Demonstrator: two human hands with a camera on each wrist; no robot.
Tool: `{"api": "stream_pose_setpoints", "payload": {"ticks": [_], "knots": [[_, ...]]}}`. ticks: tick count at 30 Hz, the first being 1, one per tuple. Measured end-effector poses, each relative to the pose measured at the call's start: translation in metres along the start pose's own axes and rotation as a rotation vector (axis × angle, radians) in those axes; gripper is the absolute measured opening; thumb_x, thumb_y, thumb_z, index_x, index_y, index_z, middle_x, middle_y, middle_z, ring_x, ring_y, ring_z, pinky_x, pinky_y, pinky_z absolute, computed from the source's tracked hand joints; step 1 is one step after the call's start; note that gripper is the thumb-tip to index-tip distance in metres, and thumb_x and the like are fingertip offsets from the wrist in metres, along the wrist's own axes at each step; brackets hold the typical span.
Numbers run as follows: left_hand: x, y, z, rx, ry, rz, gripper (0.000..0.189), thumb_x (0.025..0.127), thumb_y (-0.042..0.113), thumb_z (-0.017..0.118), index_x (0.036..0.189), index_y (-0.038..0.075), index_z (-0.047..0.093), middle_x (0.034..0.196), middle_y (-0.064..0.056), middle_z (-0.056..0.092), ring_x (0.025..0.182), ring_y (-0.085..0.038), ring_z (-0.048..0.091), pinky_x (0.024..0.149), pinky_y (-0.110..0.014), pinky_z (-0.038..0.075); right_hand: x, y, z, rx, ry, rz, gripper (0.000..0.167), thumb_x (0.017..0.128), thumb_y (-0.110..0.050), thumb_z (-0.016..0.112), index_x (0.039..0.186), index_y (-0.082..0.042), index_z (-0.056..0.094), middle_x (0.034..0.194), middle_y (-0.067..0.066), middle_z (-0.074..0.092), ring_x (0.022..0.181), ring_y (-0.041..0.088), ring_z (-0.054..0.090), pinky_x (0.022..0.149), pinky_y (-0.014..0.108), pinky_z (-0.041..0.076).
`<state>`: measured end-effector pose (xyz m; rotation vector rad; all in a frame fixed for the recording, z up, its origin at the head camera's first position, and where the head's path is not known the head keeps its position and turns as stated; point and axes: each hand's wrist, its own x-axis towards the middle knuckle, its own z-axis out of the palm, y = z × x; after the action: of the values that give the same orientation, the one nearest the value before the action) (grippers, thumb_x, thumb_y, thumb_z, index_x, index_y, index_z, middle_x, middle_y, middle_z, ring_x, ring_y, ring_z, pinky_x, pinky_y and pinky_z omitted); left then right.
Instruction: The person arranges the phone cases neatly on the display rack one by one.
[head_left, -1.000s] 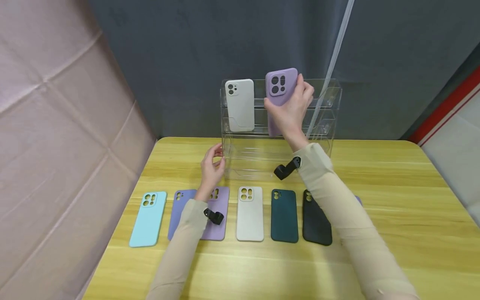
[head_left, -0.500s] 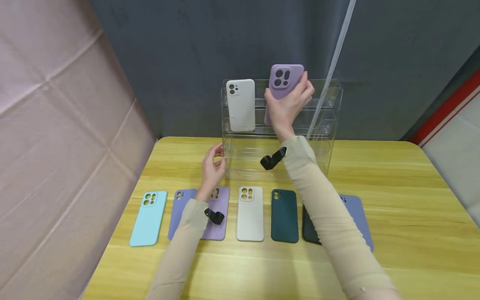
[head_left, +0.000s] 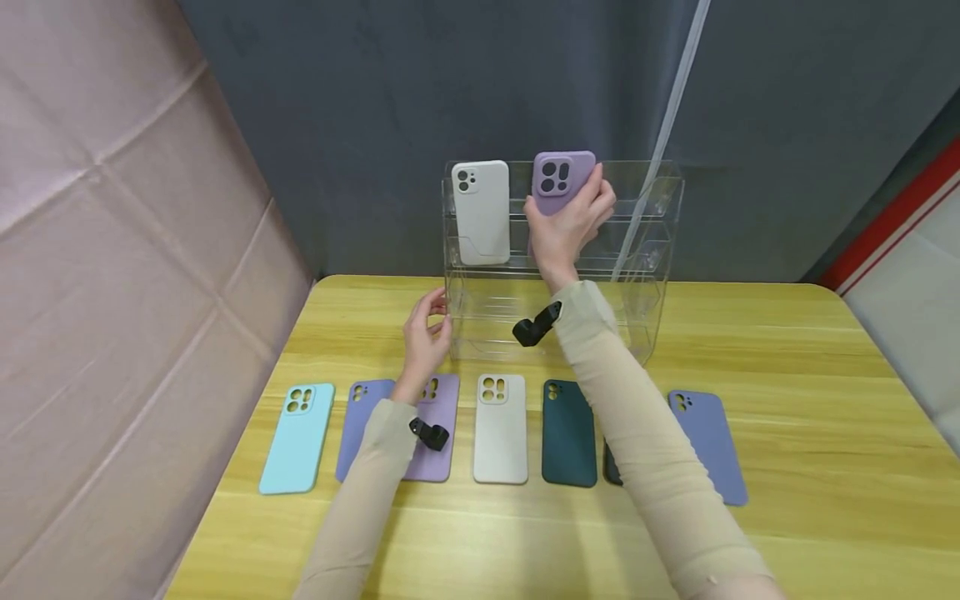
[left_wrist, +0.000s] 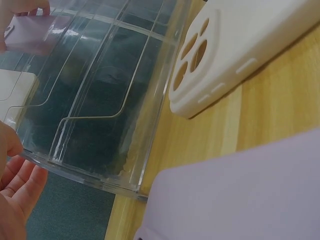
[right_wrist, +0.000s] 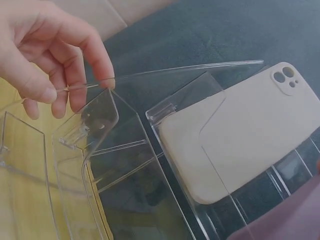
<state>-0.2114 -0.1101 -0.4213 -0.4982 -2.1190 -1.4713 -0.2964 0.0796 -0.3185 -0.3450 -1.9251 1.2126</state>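
My right hand (head_left: 567, 237) grips a purple phone case (head_left: 579, 171) by its sides, thumb on the left edge and fingers on the right. It holds the case upright at the upper tier of a clear tiered display stand (head_left: 651, 250); the case's lower end is hidden behind the hand. Left of it, a white phone case (head_left: 486, 218) leans in the same tier. My left hand (head_left: 425, 343) pinches the stand's left side panel between thumb and fingers, as the right wrist view shows. In the left wrist view, the stand's side wall (left_wrist: 75, 172) passes beside those fingertips.
Phone cases lie in a row before the stand: light blue (head_left: 294, 450), blue-violet (head_left: 358, 425), purple (head_left: 442, 458), white (head_left: 500, 442), teal (head_left: 567, 442), a mostly covered black one (head_left: 611, 468) and another blue-violet (head_left: 708, 433). A grey curtain (head_left: 337, 125) hangs behind the table.
My right hand first lifted the purple case slightly, then lowered it toward the tier, its forearm shifting left. The sleeve now covers most of the black case and uncovers the rightmost one. My left hand stayed put.
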Motion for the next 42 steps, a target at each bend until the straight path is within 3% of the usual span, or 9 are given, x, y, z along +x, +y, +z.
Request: {"api": "stream_pose_setpoints", "payload": {"ticks": [7,22,30,34,38,42], "knots": [[0.001,0.0,0.0,-0.003,0.006,-0.002,0.038,0.081,-0.021,0.052,0.119,-0.015,0.051,0.102,-0.032,0.056,0.089,-0.045,0.057,0.071,-0.05,0.056,-0.004,-0.001,0.007,-0.106,0.036,0.036,0.092,0.071,-0.032,0.076,0.146,-0.009,0.028,0.133,0.006,0.032,0.125,0.019,0.027,0.091,0.037,0.038],[0.001,-0.001,-0.001,-0.004,0.003,-0.001,0.039,0.081,-0.021,0.052,0.119,-0.016,0.05,0.102,-0.032,0.056,0.089,-0.046,0.056,0.071,-0.051,0.056,-0.006,0.001,0.014,-0.196,0.093,0.032,0.092,0.07,-0.036,0.077,0.145,-0.008,0.032,0.13,0.008,0.037,0.121,0.025,0.032,0.092,0.039,0.035],[0.0,-0.003,-0.002,0.007,0.014,0.008,0.038,0.08,-0.021,0.052,0.118,-0.016,0.051,0.1,-0.031,0.056,0.088,-0.045,0.056,0.069,-0.05,0.056,-0.006,-0.003,0.009,-0.261,-0.014,0.051,0.095,0.074,-0.039,0.073,0.148,-0.009,0.022,0.139,0.008,0.03,0.126,0.025,0.026,0.096,0.039,0.029],[0.001,-0.003,-0.003,-0.009,0.005,0.01,0.038,0.081,-0.021,0.052,0.119,-0.016,0.05,0.101,-0.033,0.055,0.089,-0.047,0.056,0.07,-0.052,0.056,-0.007,-0.003,0.003,-0.241,-0.02,0.022,0.093,0.076,-0.039,0.072,0.149,-0.009,0.021,0.142,0.007,0.027,0.127,0.023,0.024,0.098,0.037,0.027],[0.002,-0.004,-0.003,-0.012,0.0,0.006,0.039,0.081,-0.022,0.051,0.119,-0.016,0.05,0.101,-0.034,0.055,0.089,-0.048,0.056,0.071,-0.053,0.055,-0.009,-0.005,-0.006,-0.163,0.009,-0.045,0.085,0.077,-0.034,0.071,0.146,-0.009,0.028,0.14,0.008,0.031,0.126,0.024,0.027,0.098,0.035,0.027],[0.001,-0.004,-0.004,-0.006,0.002,0.0,0.039,0.081,-0.021,0.052,0.12,-0.016,0.05,0.103,-0.033,0.055,0.09,-0.047,0.056,0.071,-0.053,0.055,-0.012,-0.006,-0.018,-0.072,-0.013,-0.096,0.077,0.078,-0.028,0.072,0.142,-0.009,0.035,0.135,0.007,0.037,0.123,0.021,0.03,0.099,0.029,0.028]]}}
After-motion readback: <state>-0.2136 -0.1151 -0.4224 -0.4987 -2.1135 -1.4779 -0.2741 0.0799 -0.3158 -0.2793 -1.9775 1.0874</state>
